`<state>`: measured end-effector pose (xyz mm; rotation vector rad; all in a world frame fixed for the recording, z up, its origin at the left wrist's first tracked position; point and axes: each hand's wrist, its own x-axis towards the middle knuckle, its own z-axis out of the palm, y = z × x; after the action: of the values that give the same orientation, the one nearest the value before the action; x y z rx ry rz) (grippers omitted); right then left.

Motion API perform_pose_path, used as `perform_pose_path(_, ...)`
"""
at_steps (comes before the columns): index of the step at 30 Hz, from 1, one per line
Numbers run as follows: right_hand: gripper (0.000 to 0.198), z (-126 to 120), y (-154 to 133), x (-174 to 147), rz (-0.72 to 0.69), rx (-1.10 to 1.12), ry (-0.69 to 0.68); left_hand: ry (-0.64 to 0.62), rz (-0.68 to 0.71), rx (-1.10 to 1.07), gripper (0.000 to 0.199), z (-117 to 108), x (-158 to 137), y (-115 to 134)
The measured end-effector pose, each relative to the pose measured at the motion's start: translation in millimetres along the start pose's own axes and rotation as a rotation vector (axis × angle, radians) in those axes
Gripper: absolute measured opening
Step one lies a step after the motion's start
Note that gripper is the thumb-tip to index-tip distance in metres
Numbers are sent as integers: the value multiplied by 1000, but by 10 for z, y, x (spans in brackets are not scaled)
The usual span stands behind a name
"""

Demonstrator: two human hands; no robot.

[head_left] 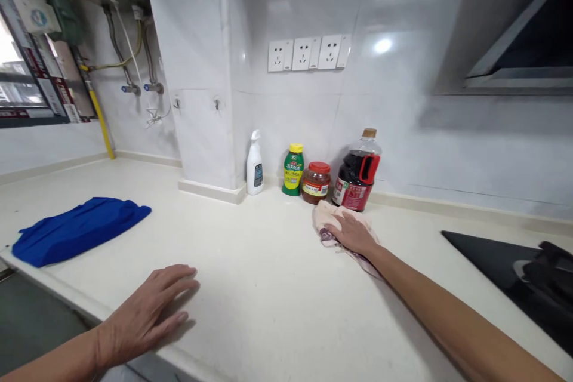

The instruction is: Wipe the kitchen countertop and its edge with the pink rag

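Note:
My right hand (352, 233) presses down on a pale pink cloth (326, 215) with a dark purple patterned patch, and the cloth lies bunched on the white countertop (250, 286). Just behind the cloth stands a large jug of dark liquid (353, 182) with a red handle. Left of the jug are a red-lidded jar (316, 184) and a green bottle (293, 172) with a yellow cap. Near the counter's front edge, my left hand (154, 310) is empty, its fingers apart, over or resting on the counter.
A white spray bottle (255, 167) stands beside the wall pillar (201, 101). On the left lies a folded blue cloth (83, 230). A black glass cooktop (505, 271) is at the right, below a range hood (523, 42). Sockets (308, 54) are on the back wall.

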<state>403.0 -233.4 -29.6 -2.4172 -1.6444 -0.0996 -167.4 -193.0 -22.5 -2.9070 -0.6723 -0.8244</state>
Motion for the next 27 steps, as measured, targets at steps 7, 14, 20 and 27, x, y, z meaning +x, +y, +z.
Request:
perform_pose_path(7,75,212,-874,472,-175,65,-59,-89,90,20,50,-68,60,-25)
perform_pose_path(14,76,255,-1720,845,-227,113,-85,-9,117,-21,43,-55,45,23)
perform_pose_path(20,75,276,-2475,561,-408,170,-144,38,33,-23,52,-50,10,24)
perform_pose_path(27,70,105,-3094,-184,-648,230,-228,119,-56,-93,54,-26,-9,9)
